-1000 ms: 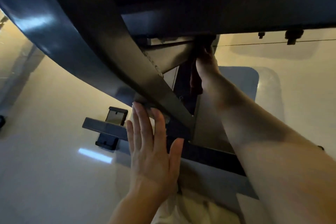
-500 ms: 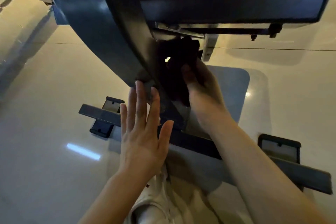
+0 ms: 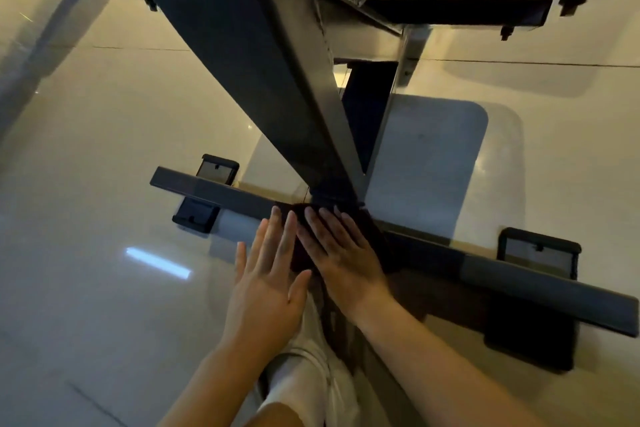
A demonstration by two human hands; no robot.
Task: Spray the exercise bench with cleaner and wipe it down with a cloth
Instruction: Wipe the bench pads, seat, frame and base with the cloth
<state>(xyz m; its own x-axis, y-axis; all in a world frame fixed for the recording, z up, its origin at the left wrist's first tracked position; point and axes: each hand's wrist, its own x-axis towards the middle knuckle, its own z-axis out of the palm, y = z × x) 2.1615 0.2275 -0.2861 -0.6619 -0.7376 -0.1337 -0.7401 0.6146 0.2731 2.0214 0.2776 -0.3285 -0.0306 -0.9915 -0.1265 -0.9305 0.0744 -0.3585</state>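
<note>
Where the bench frame (image 3: 304, 107) meets glossy pale floor (image 3: 86, 166), both hands' fingers (image 3: 277, 236) flat, right hand (image 3: 346, 260) on dark cloth (image 3: 367, 229).

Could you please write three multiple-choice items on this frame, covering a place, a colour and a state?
1. Where does the cloth lie?
A. On the floor crossbar, at the foot of the slanted frame beam
B. On the bench's padded seat
C. On the shoe

2. What colour is the cloth?
A. White
B. Dark
C. Yellow

3. How is the right hand placed?
A. Clenched in the air
B. Pinching a bottle
C. Flat, fingers straight, pressing the cloth

Answers:
1 A, it covers the joint of bar and beam.
2 B, it looks nearly black.
3 C, its fingers lie spread on the cloth, beside the flat left hand.
</note>
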